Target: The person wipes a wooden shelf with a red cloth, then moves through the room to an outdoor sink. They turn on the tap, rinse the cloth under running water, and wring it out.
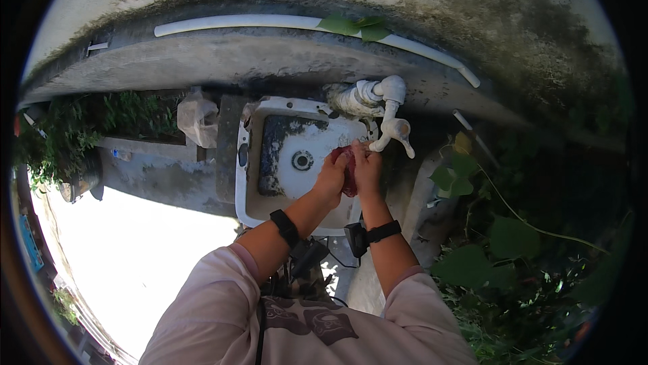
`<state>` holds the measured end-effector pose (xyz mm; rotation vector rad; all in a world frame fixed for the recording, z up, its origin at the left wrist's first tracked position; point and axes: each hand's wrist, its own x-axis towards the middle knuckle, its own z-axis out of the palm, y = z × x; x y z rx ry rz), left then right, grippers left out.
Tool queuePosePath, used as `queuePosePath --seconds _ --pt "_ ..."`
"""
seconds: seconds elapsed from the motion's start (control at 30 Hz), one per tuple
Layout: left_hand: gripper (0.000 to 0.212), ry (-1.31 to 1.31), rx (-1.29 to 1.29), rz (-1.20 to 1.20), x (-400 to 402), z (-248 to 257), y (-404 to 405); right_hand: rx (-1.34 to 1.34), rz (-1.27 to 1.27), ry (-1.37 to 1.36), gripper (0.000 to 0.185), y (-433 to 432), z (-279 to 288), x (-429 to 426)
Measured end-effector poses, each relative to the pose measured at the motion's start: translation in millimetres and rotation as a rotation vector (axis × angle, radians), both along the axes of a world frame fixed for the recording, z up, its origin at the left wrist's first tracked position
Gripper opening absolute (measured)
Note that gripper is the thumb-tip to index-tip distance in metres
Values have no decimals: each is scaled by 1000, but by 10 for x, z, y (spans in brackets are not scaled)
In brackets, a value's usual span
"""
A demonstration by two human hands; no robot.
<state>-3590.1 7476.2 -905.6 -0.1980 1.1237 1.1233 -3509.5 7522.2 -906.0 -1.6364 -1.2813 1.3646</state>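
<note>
Over the right side of a worn white sink [242, 177], a dark red item [349, 172], perhaps a wet cloth, is held between my two hands. My left hand [331, 177] grips it from the left, thumb on top. On its other side, my right hand [367, 165] holds it just below the spout of a white plastic tap [392, 129]. Fingers cover part of the red item, so its full shape is hidden. Left of my hands, the sink's round drain [302, 160] is in view, with dark staining around the basin floor.
A long white pipe [243, 21] lies on the wall ledge, with green leaves over it. A plastic bag [198, 119] sits left of the sink. Vines and broad leaves [514, 237] fill the right. Black straps with devices [358, 239] are on both forearms, a cable hanging between.
</note>
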Motion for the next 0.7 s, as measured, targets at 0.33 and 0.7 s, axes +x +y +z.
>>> queuePosePath --seconds 0.33,0.7 --pt "18 184 60 31 -683 -160 46 -127 -243 207 19 -271 -66 246" --pt "29 -152 335 -26 -502 554 245 -129 10 100 31 -289 -79 259"
